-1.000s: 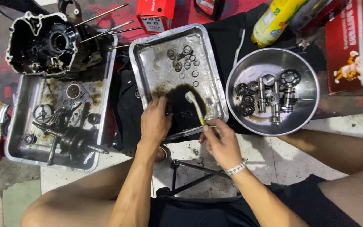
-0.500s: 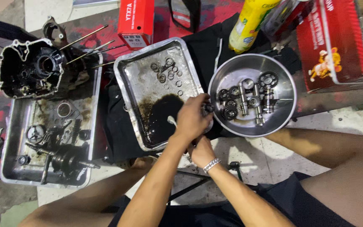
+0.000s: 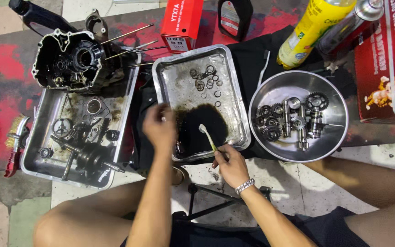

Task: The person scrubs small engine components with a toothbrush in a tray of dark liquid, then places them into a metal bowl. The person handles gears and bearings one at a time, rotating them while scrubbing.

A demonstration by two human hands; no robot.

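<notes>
Half a second ago our left hand (image 3: pixel 160 129) was stretched across to the round bowl (image 3: pixel 332 93) at 3 o'clock, at the gears (image 3: pixel 292 120) piled there. Now it has come back over the left edge of the middle tray (image 3: pixel 234 98), fingers curled loosely; it is blurred, so we cannot tell whether it holds a small part or nothing. Our right hand (image 3: pixel 231 167) sits at the tray's near rim, about 5 o'clock of the dark oily pool (image 3: pixel 202 126), closed round the handle of a toothbrush (image 3: pixel 208 137) whose bristle head points up into that pool. The brush is back where it was a second ago, so we judge the trip to the bowl is finished and the scrubbing in the tray is picking up again.

A cluster of washers and rings (image 3: pixel 205 80) lies at the tray's far end, at 12 o'clock. The left tray (image 3: pixel 40 151) at 9 o'clock carries a crankshaft (image 3: pixel 88 158) and loose bits, with an engine case (image 3: pixel 72 59) resting at its far end.
</notes>
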